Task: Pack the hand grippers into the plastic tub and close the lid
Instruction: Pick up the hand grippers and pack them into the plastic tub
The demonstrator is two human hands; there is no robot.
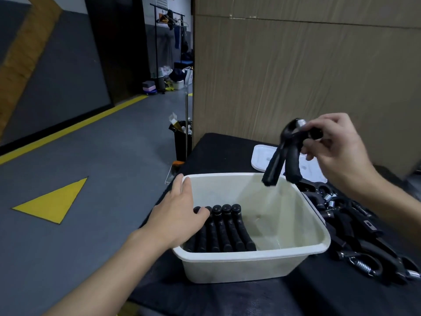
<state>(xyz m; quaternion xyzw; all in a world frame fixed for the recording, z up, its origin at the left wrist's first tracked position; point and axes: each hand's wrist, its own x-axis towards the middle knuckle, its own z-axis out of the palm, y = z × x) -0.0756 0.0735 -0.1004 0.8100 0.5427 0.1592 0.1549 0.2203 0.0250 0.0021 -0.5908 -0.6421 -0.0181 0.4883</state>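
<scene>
The left hand [180,215] covers the left rim of the tub [250,255] and some packed grippers [227,226], so their count is unclear. The held gripper [282,156] looks blurry. The right hand [337,147] hides part of its top. It hides part of the lid [262,156]. The loose pile [364,236] runs off the right edge. The far clutter [170,78] is too small to tell.

This looks like a big hall or gym. The grey floor [102,151] has a yellow line [75,128] and a yellow triangle [53,203] painted on it. Far back stands a clothes rack [169,19], with bags [177,75] and boxes [149,86] piled on the floor near it.
</scene>
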